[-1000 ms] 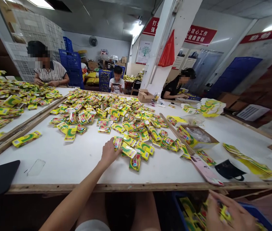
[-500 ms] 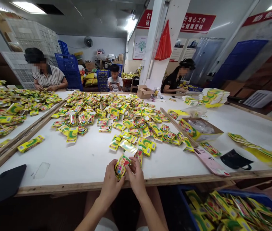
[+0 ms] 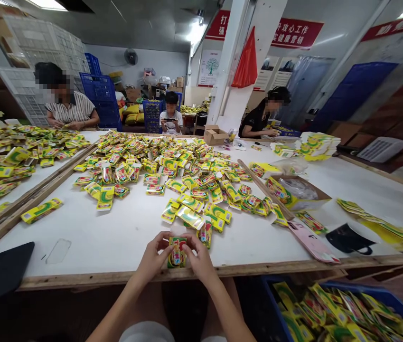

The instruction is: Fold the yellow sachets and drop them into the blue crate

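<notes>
My left hand and my right hand both pinch one small yellow-green sachet, held upright above the near edge of the white table. Each hand grips one side of it with its fingertips. Just beyond my hands lies a loose cluster of the same sachets. A far larger spread of sachets covers the middle of the table.
A blue crate full of sachets sits below the table at my right. A black phone lies near left, a cardboard box and a black mask at right. Three people sit at the far side.
My left hand picked a sachet from the near cluster and drew it back; my right hand rose from the crate to join it. The sachet now stands upright between both hands.
</notes>
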The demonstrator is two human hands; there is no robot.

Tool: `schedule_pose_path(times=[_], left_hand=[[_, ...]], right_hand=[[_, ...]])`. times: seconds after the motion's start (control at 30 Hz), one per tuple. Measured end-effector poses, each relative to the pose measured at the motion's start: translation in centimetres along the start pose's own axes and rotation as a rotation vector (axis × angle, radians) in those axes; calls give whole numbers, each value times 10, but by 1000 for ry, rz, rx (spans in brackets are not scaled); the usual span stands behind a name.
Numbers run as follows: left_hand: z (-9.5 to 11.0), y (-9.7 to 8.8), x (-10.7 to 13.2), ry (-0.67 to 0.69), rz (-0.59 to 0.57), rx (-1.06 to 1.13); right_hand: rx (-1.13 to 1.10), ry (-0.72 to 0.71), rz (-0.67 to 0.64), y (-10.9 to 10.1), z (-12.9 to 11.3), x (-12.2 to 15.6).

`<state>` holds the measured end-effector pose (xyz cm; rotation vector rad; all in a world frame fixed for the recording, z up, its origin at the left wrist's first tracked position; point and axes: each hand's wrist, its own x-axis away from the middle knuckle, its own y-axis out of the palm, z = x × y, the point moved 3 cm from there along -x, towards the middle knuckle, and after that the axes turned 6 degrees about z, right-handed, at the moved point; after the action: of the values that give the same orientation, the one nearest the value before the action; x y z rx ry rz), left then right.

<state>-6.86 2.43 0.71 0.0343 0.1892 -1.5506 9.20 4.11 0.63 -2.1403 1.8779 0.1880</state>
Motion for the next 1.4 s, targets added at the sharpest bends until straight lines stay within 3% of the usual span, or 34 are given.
schedule_pose_path(times=[0.27,0.4,0.57,0.77,1.0,1.17,1.27,1.33,1.4], left_hand=[[4,0,4,110,80,-16],[8,4,8,145,97,-102],[14,6,7,120,177,-94],[15,9,2,76,258,-72],[4,5,5,62,208,-37],[10,5,10,144,175,-79],[16,7,5,197,139,-139],[17,11,-5,244,95,-239],[14,18,-21,309,31,-389]], right_hand=[[-40,-14,146,4,4,-11],[28,-84,95,4,-4,-5],[89,-126,113,2,-16,0],[140,-70,165,6,-18,-10],[82,-65,116,4,-14,-5],[70,-92,112,6,-13,5],[240,-166,245,-29,-29,18],[449,-217,444,-76,-46,34],[717,-307,724,-134,-70,58]])
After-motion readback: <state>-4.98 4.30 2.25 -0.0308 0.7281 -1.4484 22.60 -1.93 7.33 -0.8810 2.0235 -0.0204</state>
